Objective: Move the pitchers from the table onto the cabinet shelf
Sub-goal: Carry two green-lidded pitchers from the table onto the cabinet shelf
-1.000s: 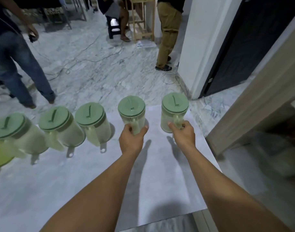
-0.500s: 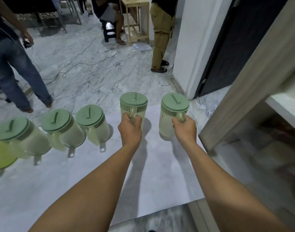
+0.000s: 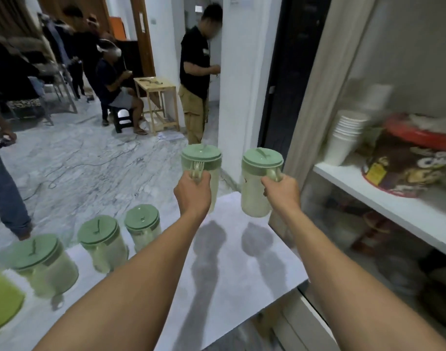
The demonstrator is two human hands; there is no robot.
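The left hand is clenched on the handle of one green-lidded pitcher, the right hand on another pitcher. Both, on the surface a second ago, now hang above it, left of the cabinet shelf; three more pitchers, somewhat blurred, remain at left.

- Left hand has raised its pitcher clear of the table.
- Right hand has raised its pitcher likewise.
- Shelf now appears right of the right hand.
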